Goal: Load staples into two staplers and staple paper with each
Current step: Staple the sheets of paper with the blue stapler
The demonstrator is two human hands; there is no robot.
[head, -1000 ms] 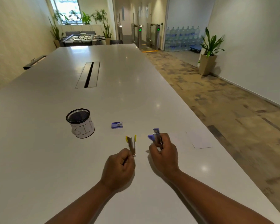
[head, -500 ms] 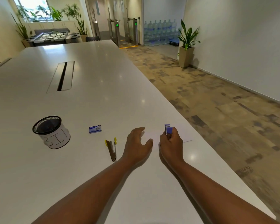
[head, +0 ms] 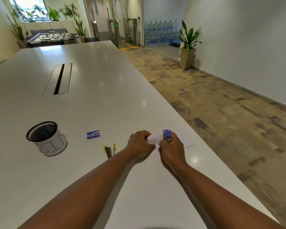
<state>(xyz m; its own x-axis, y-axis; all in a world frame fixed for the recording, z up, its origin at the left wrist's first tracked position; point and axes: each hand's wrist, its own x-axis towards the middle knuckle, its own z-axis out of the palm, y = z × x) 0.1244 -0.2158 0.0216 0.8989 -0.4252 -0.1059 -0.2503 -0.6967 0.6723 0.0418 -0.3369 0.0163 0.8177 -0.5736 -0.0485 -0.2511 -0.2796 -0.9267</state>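
The right hand (head: 171, 148) grips the blue stapler (head: 167, 135), its fingers curled around it, at the near-left corner of the white paper (head: 180, 138). The left hand (head: 141, 143) pinches this same corner of the paper and lifts it a little. The yellow stapler (head: 110, 150) lies open on the desk (head: 89, 96), just left of the left hand. Farther left are the staple box (head: 93, 134) and a black mesh cup (head: 46, 138) marked "BIN".
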